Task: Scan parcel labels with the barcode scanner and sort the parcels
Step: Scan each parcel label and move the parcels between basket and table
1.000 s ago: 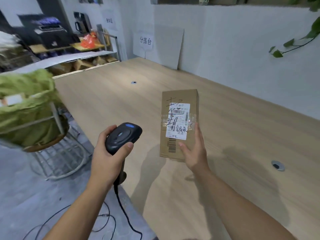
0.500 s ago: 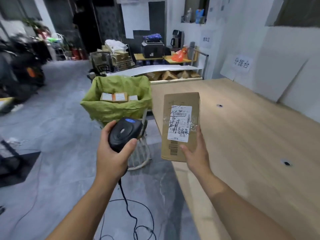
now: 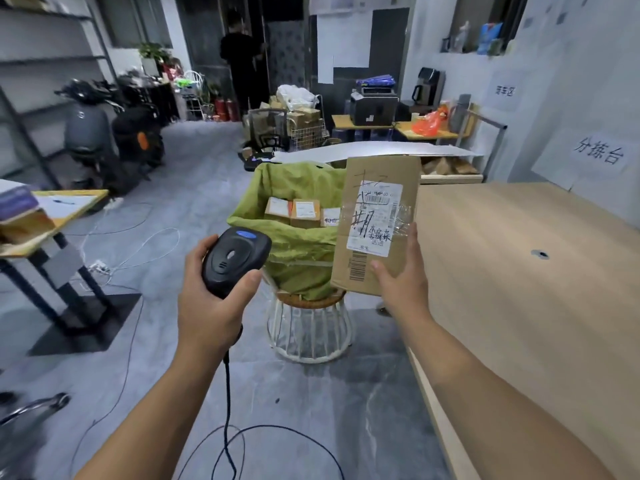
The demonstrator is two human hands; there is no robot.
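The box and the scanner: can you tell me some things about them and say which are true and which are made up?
1. The left hand holds the black scanner. True.
2. The box lies flat on the wooden table. False: the right hand holds it up in the air, to the left of the table.
3. The green bag has small parcels in it. True.
4. The box has nothing stuck on it. False: a white label with handwriting is on its front.
5. A cord hangs down from the scanner. True.
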